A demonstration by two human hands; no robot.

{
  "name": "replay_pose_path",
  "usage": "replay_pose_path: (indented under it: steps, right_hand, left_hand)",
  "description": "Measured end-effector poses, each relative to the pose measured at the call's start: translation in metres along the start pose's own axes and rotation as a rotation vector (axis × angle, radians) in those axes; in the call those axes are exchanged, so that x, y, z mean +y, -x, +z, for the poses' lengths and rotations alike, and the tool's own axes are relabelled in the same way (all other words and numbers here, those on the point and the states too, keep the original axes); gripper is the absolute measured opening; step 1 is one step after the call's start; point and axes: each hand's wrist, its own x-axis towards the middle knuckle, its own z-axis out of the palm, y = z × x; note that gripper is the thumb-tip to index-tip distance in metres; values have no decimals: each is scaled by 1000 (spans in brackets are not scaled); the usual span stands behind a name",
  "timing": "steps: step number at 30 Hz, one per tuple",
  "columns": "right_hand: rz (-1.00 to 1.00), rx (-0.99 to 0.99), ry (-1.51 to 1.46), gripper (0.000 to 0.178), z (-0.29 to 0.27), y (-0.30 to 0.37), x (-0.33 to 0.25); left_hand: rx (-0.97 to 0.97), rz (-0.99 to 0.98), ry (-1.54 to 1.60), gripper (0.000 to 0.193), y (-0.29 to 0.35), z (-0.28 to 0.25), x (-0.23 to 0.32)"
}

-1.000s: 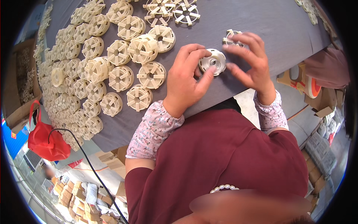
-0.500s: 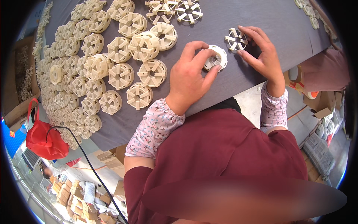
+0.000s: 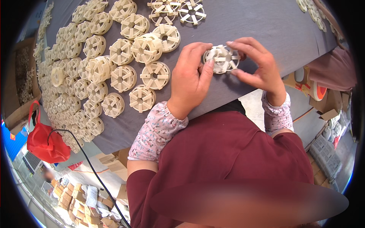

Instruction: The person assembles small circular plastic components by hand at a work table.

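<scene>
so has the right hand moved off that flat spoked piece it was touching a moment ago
Yes. The right hand has come back left along the grey table and now pinches the cream wheel together with the left hand.

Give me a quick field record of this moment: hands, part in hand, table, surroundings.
left hand: grips the wheel's left side, thumb on its face
right hand: fingers on the wheel's right side
wheel: cream, spoked, held just above the table
table: grey top
finished wheels: rows and stacks at left
flat spoke pieces: far edge, top centre
red bag: below the table, left
</scene>
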Motion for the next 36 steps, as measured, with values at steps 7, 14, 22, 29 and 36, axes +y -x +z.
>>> replay_pose_path:
  steps: [7,14,22,29,36]
  right_hand:
    - [-16,-67,31,59,17,-5,3]
    - [-115,-236,-44,51,12,-26,1]
    - [-220,362,581,46,-66,-140,135]
    - [-331,327,751,55,-71,-199,171]
    - [-169,159,672,55,-60,-122,136]
  left_hand:
    - [-95,-35,6,49,-3,-4,0]
    - [-94,200,-191,61,-4,-11,7]
    - [91,140,-592,57,4,-36,1]
    - [270,207,-605,47,0,-36,0]
    - [22,467,-497,42,2,-7,10]
